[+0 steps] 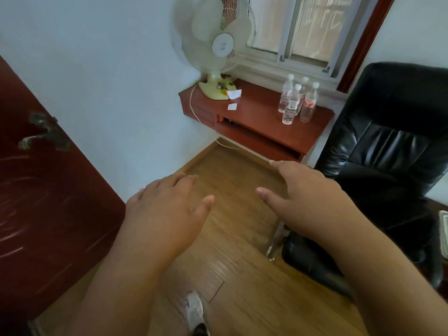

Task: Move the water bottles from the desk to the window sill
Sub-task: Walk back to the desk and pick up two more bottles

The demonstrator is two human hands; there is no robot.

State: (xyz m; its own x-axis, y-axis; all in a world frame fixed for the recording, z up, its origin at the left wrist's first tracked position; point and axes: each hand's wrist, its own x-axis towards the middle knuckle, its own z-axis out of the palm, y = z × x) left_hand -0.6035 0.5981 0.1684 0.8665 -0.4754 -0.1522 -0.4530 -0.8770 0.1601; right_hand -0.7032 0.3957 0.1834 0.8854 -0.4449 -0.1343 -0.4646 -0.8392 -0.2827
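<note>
Several clear water bottles (292, 104) with white caps and red-and-white labels stand upright in a tight group on the right end of the red-brown desk (257, 110). Behind the desk runs the pale window sill (274, 69), below the sliding window. My left hand (167, 209) and my right hand (305, 192) hover palm-down over the wooden floor, well short of the desk. Both have relaxed, spread fingers and hold nothing.
A cream table fan (215, 44) stands on the desk's left end, with white paper scraps (234, 94) beside it and its cord hanging down. A black leather office chair (388, 151) stands close on the right. A dark red door (48, 190) is on the left.
</note>
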